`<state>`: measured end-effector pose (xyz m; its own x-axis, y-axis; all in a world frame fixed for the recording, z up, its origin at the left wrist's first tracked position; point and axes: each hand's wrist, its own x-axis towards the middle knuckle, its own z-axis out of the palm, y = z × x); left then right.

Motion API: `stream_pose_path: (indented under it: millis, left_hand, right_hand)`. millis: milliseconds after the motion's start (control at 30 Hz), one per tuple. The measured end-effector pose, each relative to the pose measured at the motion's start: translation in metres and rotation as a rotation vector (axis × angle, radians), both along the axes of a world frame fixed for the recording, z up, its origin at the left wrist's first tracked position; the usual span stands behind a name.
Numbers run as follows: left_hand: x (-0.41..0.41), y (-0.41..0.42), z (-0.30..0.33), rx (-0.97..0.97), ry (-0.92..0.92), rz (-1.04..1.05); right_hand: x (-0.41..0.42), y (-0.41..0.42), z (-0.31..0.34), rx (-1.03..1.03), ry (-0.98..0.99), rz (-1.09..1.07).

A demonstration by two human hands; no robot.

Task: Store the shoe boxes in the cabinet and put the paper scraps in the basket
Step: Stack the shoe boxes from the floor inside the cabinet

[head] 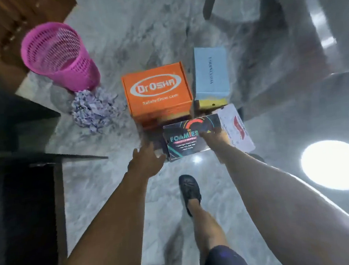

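Several shoe boxes stand together on the marble floor. An orange box [157,91] is in the middle, with a light blue box [210,74] to its right. In front lies a dark "Foamies" box [188,139], and a white box [235,127] is beside it. My right hand [214,137] rests on the top of the dark box, fingers curled over it. My left hand [148,160] is open, fingers spread, just off the box's left end. A pink mesh basket [57,56] stands at the upper left. A heap of paper scraps [93,109] lies at its foot.
A dark cabinet [11,129] with an open door edge fills the left side. Wooden furniture [1,25] is behind the basket. A chair leg [210,0] stands at the top right. My feet in dark shoes [189,192] are on the floor below the boxes.
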<state>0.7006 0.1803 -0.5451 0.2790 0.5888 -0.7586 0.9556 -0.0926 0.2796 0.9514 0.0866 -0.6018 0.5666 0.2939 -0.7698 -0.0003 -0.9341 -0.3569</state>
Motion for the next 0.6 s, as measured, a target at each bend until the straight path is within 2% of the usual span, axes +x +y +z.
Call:
stream_pose_path:
  millis: [100, 233, 367, 467, 600]
  left_hand:
    - [0.038, 0.013, -0.072, -0.073, -0.079, 0.139]
    - [0.069, 0.012, -0.164, -0.143, -0.181, 0.335]
    - [0.08, -0.002, -0.244, -0.207, -0.192, 0.633]
    - [0.079, -0.018, -0.271, -0.26, -0.287, 0.847]
    - [0.069, -0.04, -0.275, -0.266, -0.39, 1.007]
  right_hand:
    - [0.025, 0.016, -0.033, -0.088, -0.053, -0.03]
    - [0.054, 0.015, -0.114, -0.112, -0.166, -0.11]
    - [0.064, 0.002, -0.187, -0.119, -0.19, -0.226]
    - [0.063, -0.002, -0.206, -0.053, -0.154, -0.309]
    - [0.064, -0.013, -0.208, -0.03, -0.193, -0.178]
